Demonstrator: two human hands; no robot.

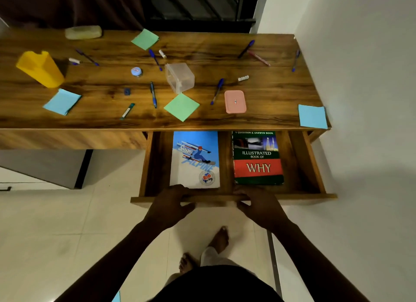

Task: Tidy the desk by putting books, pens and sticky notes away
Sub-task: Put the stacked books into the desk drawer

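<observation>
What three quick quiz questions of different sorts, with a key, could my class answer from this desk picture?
1. True or false: both books lie in the open drawer.
2. Which sticky pad sits at the desk's front right corner? A green, B blue, C pink.
3. Fill in: both hands grip the drawer's ____ edge.

Key
1. True: the ski book and the WHY book lie side by side in it.
2. B: the blue pad.
3. Front: left hand and right hand hold it.
</observation>
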